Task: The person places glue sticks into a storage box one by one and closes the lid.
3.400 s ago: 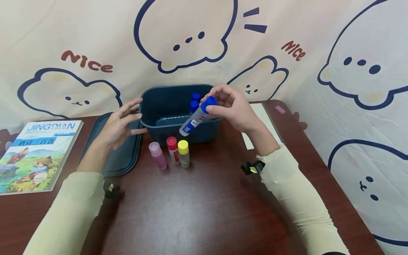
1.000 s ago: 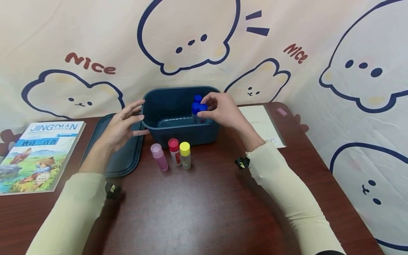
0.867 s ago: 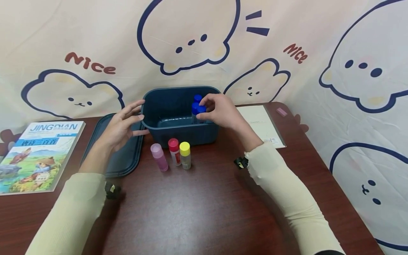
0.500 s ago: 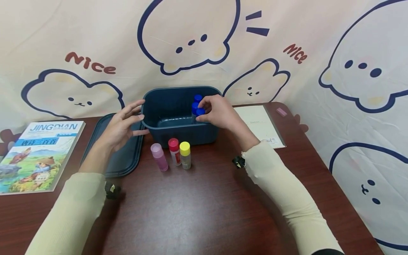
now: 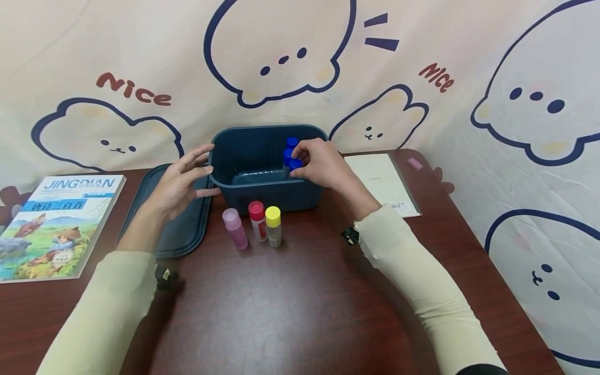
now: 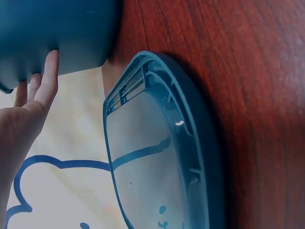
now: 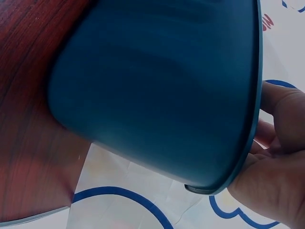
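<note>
A dark teal plastic bin (image 5: 267,195) stands upright in the head view. My left hand (image 5: 180,179) rests against its left end with fingers extended; in the left wrist view the fingertips (image 6: 51,64) touch the bin's wall. My right hand (image 5: 321,164) reaches over the bin's right rim and pinches the blue cap of a glue stick (image 5: 295,164). Beside it inside the bin stand two more blue-capped glue sticks (image 5: 287,155). Before the bin, a pink glue stick (image 5: 235,229), a red-capped one (image 5: 258,221) and a yellow-capped one (image 5: 273,227) stand upright. In the right wrist view the bin wall hides the glue sticks.
The bin's lid (image 5: 183,224) lies on the table to the left, partly under my left forearm. Further left lies a picture-covered book (image 5: 61,229). At the right are a pale notebook (image 5: 379,179) and a small pink eraser-like block (image 5: 414,163). A patterned cloth hangs behind.
My right hand has brought the blue-capped glue stick from over the bin's front rim down inside, beside the other two. My left hand stays at the bin's left end.
</note>
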`<action>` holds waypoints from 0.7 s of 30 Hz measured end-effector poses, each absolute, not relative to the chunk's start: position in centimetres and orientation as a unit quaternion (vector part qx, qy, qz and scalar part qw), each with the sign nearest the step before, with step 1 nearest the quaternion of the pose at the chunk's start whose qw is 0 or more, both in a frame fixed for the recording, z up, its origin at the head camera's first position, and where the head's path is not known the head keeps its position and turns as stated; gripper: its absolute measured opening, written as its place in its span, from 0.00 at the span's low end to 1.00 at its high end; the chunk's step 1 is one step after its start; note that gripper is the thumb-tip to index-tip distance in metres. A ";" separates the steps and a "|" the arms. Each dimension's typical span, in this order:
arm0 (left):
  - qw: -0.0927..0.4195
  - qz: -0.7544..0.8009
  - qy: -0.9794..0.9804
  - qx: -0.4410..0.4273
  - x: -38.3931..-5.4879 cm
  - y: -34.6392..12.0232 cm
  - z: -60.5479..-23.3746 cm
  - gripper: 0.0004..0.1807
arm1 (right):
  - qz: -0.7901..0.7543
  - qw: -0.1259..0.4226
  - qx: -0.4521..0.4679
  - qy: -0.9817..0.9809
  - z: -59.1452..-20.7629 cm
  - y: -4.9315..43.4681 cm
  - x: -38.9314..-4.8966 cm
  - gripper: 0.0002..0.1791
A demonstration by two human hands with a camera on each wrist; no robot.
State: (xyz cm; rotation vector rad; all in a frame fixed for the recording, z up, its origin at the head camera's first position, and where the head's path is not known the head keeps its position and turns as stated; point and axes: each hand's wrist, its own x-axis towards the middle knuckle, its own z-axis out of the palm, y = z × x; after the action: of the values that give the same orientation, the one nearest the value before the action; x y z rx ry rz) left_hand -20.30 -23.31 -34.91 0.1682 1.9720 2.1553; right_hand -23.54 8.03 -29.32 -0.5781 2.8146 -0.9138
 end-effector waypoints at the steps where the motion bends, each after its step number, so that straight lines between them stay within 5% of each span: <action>1: 0.107 0.732 0.671 0.057 -20.3 -23.3 -34.9 0.31 | -0.302 0.063 -0.191 0.932 -29.3 8.0 -23.5 0.18; 21: 0.111 0.737 0.664 0.066 -20.3 -23.3 -35.1 0.31 | -0.318 0.062 -0.202 0.924 -29.3 8.4 -23.5 0.16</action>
State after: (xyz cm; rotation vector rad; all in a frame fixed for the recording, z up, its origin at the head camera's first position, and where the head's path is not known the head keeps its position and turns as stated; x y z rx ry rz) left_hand -20.32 -23.26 -35.10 0.1951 1.9507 2.1642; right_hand -23.46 8.38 -29.26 -0.6111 2.7940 -0.9599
